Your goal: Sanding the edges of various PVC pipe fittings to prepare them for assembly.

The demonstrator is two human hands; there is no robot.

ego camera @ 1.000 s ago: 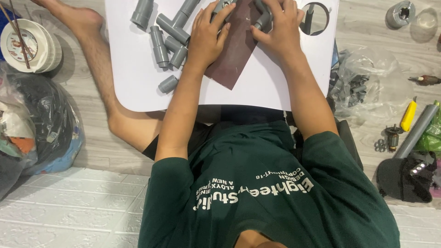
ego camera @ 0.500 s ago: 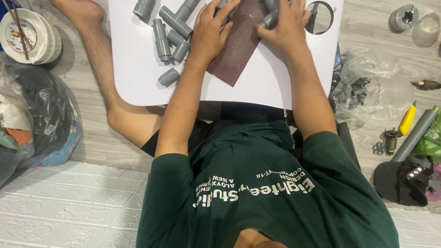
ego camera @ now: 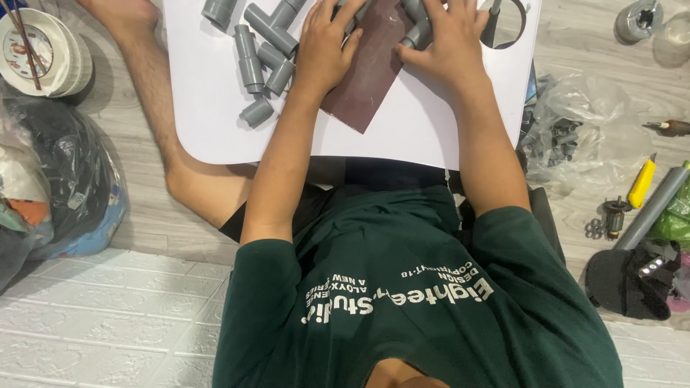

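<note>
The right hand [ego camera: 449, 43] grips a grey pipe elbow [ego camera: 418, 29] at the top of the frame; the left hand [ego camera: 325, 50] presses flat on the brown sandpaper sheet [ego camera: 370, 72].

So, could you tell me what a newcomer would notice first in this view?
Probably both hands pressed on a dark brown abrasive sheet on the white board: the left hand flat, the right hand over a grey pipe fitting. Next, the heap of grey pipe fittings just left of them.
</note>
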